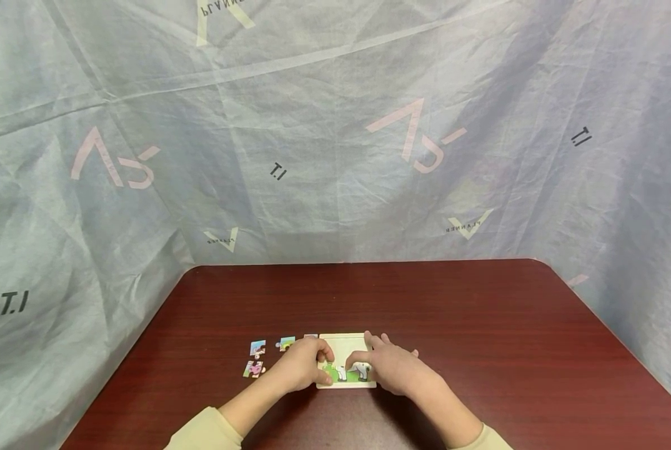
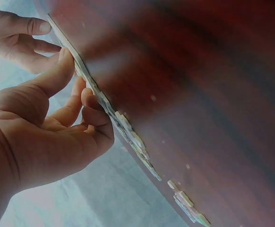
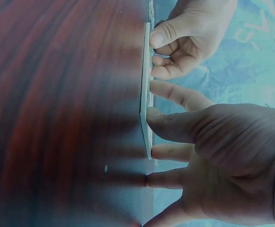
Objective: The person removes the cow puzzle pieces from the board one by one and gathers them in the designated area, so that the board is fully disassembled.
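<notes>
A shallow puzzle board (image 1: 347, 385) with a pale frame lies flat on the table. Along its near side, fitted pieces show green grass and white animal legs (image 1: 362, 371). My left hand (image 1: 303, 364) grips the board's left end, thumb near the front corner and the other fingers curled; the fingertips' exact hold is partly hidden. Over the right end, my right hand (image 1: 397, 365) has its fingers spread, with the thumb and some fingertips touching the board in the right wrist view. The board appears edge-on (image 3: 145, 90) there.
Loose jigsaw pieces lie left of the board: a blue one (image 1: 257, 348), a pink and green one (image 1: 253, 369), and a blue and yellow one (image 1: 287, 343). Another piece (image 1: 310, 336) sits by the board's upper left corner. A grey printed cloth (image 1: 335, 206) hangs behind the dark red table (image 1: 482, 312).
</notes>
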The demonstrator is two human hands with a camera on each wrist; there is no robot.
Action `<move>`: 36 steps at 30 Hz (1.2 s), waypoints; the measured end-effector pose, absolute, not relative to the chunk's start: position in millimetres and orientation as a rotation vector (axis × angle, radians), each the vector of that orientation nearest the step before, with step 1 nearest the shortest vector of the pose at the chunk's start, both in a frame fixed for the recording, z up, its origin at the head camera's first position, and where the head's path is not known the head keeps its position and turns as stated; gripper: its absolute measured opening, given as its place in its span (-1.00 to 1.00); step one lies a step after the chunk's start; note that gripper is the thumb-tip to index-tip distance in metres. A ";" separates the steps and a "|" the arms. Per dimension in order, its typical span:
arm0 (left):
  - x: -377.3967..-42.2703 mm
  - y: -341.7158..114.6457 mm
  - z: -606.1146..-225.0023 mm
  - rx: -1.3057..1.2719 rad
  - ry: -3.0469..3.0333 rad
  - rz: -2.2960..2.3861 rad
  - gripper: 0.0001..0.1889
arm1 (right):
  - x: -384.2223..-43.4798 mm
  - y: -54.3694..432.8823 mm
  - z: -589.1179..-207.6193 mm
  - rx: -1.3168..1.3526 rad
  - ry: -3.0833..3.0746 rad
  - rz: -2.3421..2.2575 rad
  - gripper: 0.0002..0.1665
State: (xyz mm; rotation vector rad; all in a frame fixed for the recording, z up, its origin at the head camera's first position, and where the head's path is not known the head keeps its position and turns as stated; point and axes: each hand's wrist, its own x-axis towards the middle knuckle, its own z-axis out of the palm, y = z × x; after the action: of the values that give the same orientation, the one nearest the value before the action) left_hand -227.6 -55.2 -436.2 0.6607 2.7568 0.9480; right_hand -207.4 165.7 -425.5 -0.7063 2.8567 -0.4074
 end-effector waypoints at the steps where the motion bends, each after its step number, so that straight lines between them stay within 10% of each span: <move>1: -227.6 -54.9 -436.4 0.658 2.758 0.944 -0.65 | -207.1 165.8 -425.5 -0.707 2.855 -0.413 -0.44; 36: -224.7 -53.1 -434.0 0.616 2.770 0.932 -0.64 | -206.5 164.9 -425.4 -0.704 2.853 -0.437 -0.43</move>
State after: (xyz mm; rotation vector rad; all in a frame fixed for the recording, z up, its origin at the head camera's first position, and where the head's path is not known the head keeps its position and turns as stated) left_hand -224.7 -53.1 -434.0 0.6160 2.7700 0.9322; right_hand -206.5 164.9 -425.4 -0.7040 2.8526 -0.4367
